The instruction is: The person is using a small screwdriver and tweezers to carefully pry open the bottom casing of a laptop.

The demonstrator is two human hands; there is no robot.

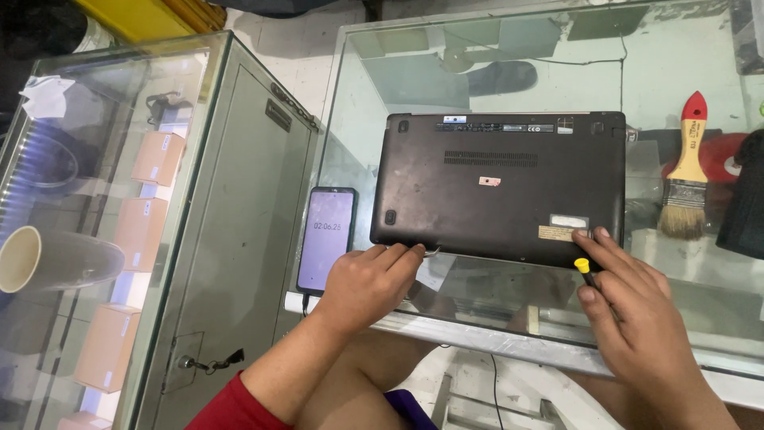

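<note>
A black laptop (497, 187) lies upside down on a glass counter (477, 72), its bottom cover facing up. My left hand (368, 283) is at the laptop's near left edge, fingers curled around a small metal tool (430, 252) whose tip touches that edge. My right hand (629, 299) rests at the near right corner, fingertips on the cover beside a pale sticker. It holds a small screwdriver with a yellow cap (583, 267).
A smartphone (326, 237) with a lit purple screen lies left of the laptop. A paintbrush (687, 179) with a red-tipped wooden handle lies at the right. A glass display case (119, 223) with small boxes stands to the left, a paper cup (48, 259) on it.
</note>
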